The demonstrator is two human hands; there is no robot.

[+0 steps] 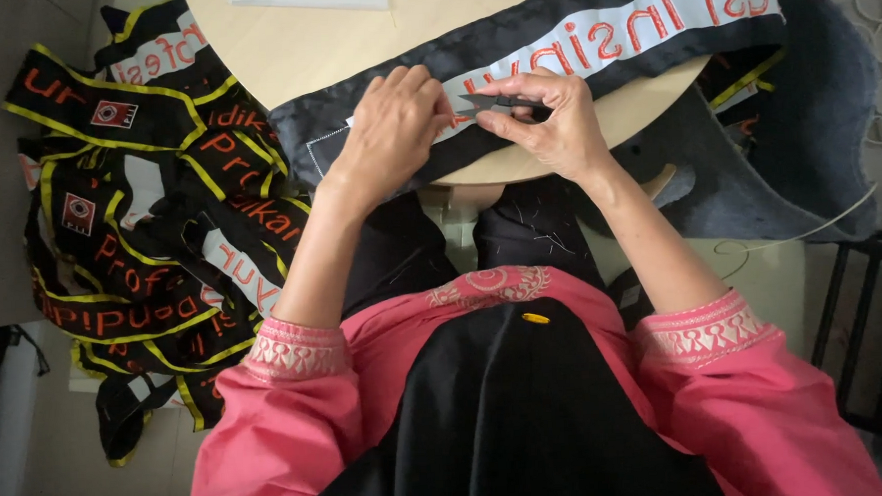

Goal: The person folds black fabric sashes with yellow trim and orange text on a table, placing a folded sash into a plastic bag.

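Two hands work one black sash with a thread snipper at a round table's edge.

One round wooden table [293, 46] carries one long black sash [551, 45] with a white lettered band, lying across its near edge. One heap of black, yellow-edged sashes [133, 232], too tangled to count, lies on the floor at the person's left. The left hand [388, 131] presses down on the sash, fingers curled. The right hand [550, 124] is closed on one small dark thread snipper [499, 104], its tip on the sash between the two hands.
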